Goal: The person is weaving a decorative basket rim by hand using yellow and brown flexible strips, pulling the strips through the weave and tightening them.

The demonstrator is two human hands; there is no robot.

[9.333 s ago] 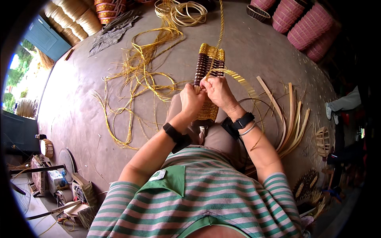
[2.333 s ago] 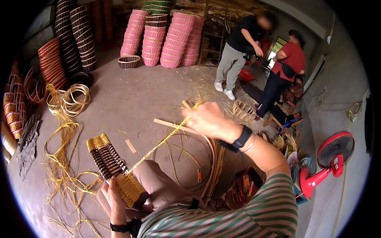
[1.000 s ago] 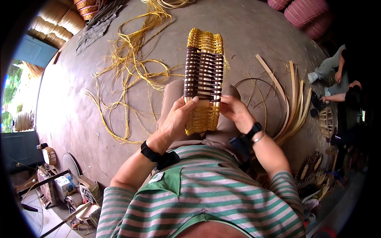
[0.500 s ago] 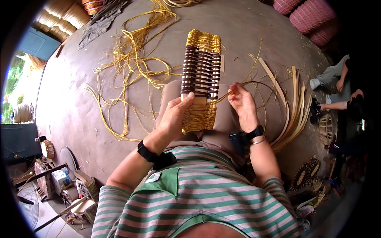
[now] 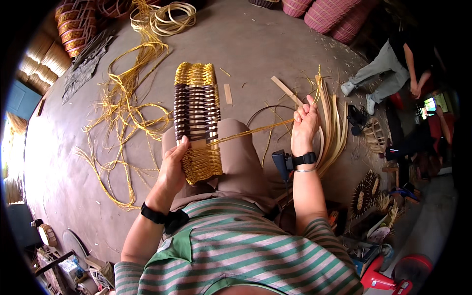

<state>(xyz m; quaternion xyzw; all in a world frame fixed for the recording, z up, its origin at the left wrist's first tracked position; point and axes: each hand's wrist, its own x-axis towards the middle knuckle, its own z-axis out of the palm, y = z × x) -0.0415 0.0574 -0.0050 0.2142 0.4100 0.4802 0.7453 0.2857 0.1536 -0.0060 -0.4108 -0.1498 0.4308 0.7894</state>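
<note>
A woven strip panel [image 5: 196, 115] stands up over my lap, with gold weaving at both ends and dark brown bands across pale slats between them. My left hand [image 5: 172, 164] grips its left edge near the lower gold part, thumb on the front. From the panel's right side a gold cord [image 5: 255, 131] runs taut, rising slightly to my right hand [image 5: 306, 123]. The fingers of that hand are closed on the cord, and its loose end sticks up above them. A strap with a dark box is on my right wrist.
Tangled gold cords [image 5: 123, 98] lie on the floor at left, with a coil of pale strips [image 5: 172, 19] beyond. Flat pale strips [image 5: 332, 128] lie at right. Pink baskets [image 5: 329, 17] stand far off. Another person's legs [image 5: 381, 73] show at right; tools crowd the lower left.
My right hand has moved away from the panel to the right, drawing the gold cord out taut. The view has shifted, so panel and left hand appear farther left; the left hand keeps its grip.
</note>
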